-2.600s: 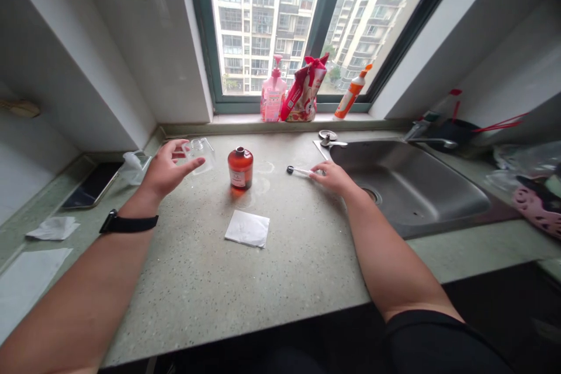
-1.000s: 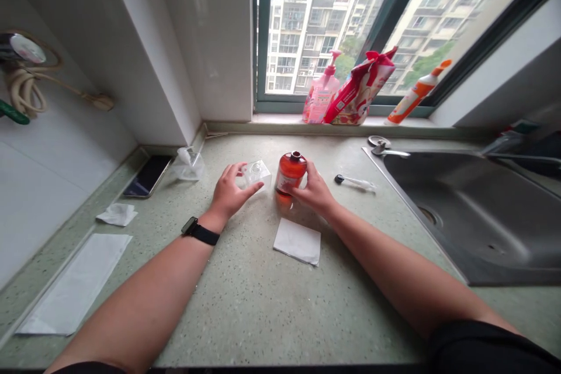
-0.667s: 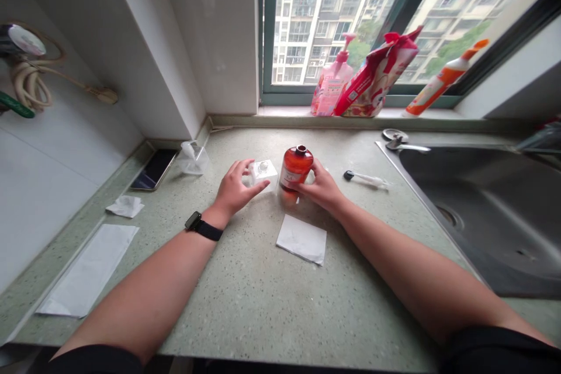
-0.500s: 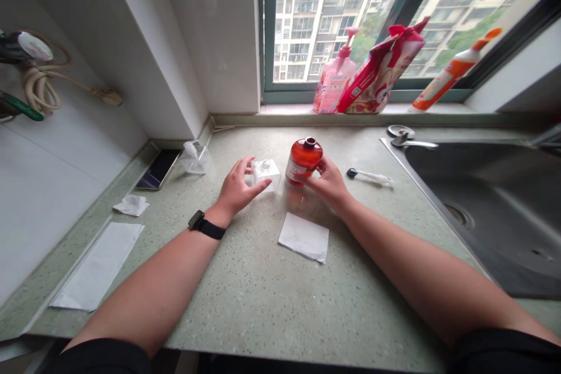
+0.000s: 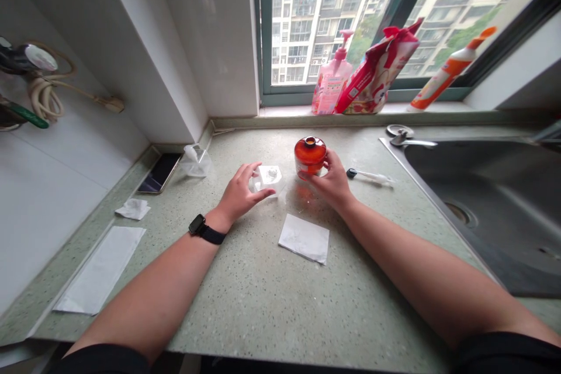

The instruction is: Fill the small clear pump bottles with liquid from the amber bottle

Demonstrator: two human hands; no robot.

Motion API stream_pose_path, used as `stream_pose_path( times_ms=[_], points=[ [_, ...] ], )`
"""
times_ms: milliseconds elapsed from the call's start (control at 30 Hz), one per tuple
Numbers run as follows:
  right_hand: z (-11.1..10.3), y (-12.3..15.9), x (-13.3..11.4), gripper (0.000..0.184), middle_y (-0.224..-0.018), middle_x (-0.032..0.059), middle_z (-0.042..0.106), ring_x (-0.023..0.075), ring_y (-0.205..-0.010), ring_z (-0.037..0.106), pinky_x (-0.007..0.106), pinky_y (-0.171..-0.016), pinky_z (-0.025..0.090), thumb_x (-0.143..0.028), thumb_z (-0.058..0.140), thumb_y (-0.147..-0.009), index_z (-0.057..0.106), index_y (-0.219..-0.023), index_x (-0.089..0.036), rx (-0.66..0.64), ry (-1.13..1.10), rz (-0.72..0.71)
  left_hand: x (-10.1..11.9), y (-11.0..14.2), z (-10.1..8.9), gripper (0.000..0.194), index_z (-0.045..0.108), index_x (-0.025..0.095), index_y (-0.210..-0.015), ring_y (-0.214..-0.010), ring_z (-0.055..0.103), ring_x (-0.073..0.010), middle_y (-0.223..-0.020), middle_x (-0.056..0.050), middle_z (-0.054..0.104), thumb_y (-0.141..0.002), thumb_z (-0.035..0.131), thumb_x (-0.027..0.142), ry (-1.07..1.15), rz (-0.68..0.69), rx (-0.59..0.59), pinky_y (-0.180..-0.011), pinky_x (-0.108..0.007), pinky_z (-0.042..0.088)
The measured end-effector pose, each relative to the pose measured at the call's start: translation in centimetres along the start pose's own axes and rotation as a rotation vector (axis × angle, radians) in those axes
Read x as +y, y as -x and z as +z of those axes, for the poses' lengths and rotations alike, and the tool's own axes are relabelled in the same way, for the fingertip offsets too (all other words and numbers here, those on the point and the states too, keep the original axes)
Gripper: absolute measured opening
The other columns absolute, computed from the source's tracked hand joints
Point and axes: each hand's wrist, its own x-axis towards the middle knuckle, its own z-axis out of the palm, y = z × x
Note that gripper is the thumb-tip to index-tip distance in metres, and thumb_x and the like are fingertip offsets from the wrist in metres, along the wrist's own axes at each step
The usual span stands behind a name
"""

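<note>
A clear square bottle stands on the counter, and my left hand is closed around its left side with thumb and fingers. In my right hand is an amber bottle with an open neck and a round shoulder. It looks upright, just above or on the counter; which one I cannot tell. To the right of that hand lies a pump top with a black head and a pale tube. A folded white paper rests in front of both bottles.
On the left are a phone, a clear container with a white pump piece, a crumpled tissue and a long white paper. A steel sink takes up the right. A pink pump bottle stands on the sill.
My right hand has shifted the amber bottle to the right, and it has gone from slightly tilted to more upright. The clear bottle and my left hand have moved slightly right.
</note>
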Motion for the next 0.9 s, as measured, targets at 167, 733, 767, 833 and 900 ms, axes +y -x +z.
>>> stream_pose_path(
  times_ms=[167, 733, 767, 833, 900],
  points=[
    [-0.4, -0.1, -0.1, 0.070, -0.130, 0.0100, 0.069, 0.0342, -0.119, 0.066, 0.056, -0.105, 0.056, -0.054, 0.087, -0.079, 0.062, -0.139, -0.028, 0.038, 0.109, -0.095, 0.0, 0.1, -0.2, 0.086, 0.048, 0.024, -0.163, -0.129, 0.067, -0.0334, -0.145, -0.015, 0.063, -0.093, 0.081, 0.063, -0.005, -0.004, -0.095, -0.113, -0.053, 0.059],
    [-1.0, -0.2, 0.0, 0.070, -0.136, 0.0114, 0.067, 0.0373, -0.127, 0.064, 0.057, -0.110, 0.054, -0.044, 0.086, -0.083, 0.059, -0.147, -0.031, -0.006, 0.223, -0.222, 0.3, 0.3, 0.3, 0.081, 0.058, 0.023, -0.150, -0.115, 0.071, -0.0295, -0.129, -0.012, 0.071, -0.090, 0.082, 0.071, 0.025, 0.100, 0.127, -0.106, -0.049, 0.060],
    [-1.0, -0.2, -0.1, 0.070, -0.137, 0.0115, 0.067, 0.0373, -0.128, 0.064, 0.057, -0.111, 0.054, -0.042, 0.085, -0.083, 0.059, -0.148, -0.032, -0.012, 0.231, -0.228, 0.6, 0.4, 0.3, 0.080, 0.059, 0.022, -0.149, -0.113, 0.071, -0.0293, -0.127, -0.012, 0.072, -0.090, 0.081, 0.071, 0.008, 0.110, 0.142, -0.106, -0.049, 0.060],
    [-1.0, -0.1, -0.1, 0.070, -0.139, 0.0118, 0.065, 0.0377, -0.130, 0.063, 0.058, -0.113, 0.053, -0.041, 0.083, -0.084, 0.058, -0.149, -0.033, -0.024, 0.258, -0.231, 1.1, 0.4, 0.3, 0.079, 0.060, 0.023, -0.149, -0.112, 0.070, -0.0295, -0.125, -0.011, 0.072, -0.091, 0.080, 0.072, -0.035, 0.111, 0.162, -0.107, -0.049, 0.058],
    [-0.9, 0.0, -0.2, 0.071, -0.141, 0.0117, 0.064, 0.0390, -0.132, 0.061, 0.061, -0.115, 0.051, -0.040, 0.082, -0.085, 0.057, -0.151, -0.034, -0.037, 0.298, -0.231, 1.5, 0.5, 0.2, 0.081, 0.060, 0.023, -0.150, -0.113, 0.070, -0.0306, -0.125, -0.011, 0.072, -0.091, 0.079, 0.074, -0.080, 0.100, 0.169, -0.109, -0.051, 0.056]
  ],
)
